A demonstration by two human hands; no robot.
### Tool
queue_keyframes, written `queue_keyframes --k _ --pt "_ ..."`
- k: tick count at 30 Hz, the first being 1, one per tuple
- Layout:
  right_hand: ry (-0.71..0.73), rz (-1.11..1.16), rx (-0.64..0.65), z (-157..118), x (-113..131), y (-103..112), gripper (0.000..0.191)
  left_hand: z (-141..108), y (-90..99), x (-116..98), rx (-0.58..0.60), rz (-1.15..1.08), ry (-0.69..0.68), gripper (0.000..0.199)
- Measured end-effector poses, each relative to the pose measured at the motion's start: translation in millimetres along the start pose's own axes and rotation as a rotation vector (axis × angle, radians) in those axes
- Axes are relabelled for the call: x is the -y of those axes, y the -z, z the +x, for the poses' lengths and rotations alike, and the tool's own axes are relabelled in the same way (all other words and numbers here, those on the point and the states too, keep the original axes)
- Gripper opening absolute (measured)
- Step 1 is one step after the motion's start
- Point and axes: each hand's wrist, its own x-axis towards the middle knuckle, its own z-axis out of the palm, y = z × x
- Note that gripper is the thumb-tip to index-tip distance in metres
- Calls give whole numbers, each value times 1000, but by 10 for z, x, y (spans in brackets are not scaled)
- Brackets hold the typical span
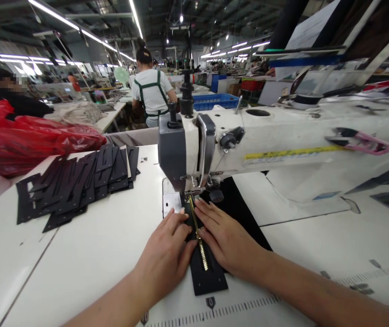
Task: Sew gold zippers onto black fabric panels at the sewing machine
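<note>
A black strip (pixel 211 282) with a long slot lies under the needle area of a white sewing machine (pixel 262 131), its near end toward me. Through the slot shows a gold-toothed zipper (pixel 201 247). My left hand (pixel 167 250) rests on the strip's left side, fingers slightly bent and thumb beside the zipper. Stretched out flat, the fingers of my right hand (pixel 226 236) press along the right side, their tips close to the presser foot (pixel 196 193). Black fabric (pixel 245 209) spreads under and beyond my right hand. The stitching point itself is mostly hidden.
Several black slotted pieces (pixel 78 181) lie in an overlapping pile at left, before a red plastic bag (pixel 37 136). Pink-handled snips (pixel 361 140) rest against the machine arm. A printed ruler (pixel 211 311) runs along the near table. Ahead, a person (pixel 151 88) faces away near a blue crate (pixel 214 101).
</note>
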Motion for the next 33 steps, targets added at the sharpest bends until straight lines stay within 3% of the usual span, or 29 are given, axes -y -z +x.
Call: queue_keyframes --k 16,25,29,33 --pt "-38 120 -81 291 -191 -63 29 231 -48 273 10 -138 64 14" --pt "-35 129 -152 418 -320 -109 19 328 -118 396 -28 -4 96 11" --pt "-10 200 -168 417 -341 -91 20 298 -93 351 -34 1 105 11" --pt "-107 118 -183 389 -299 -113 17 167 -69 212 -70 143 65 14"
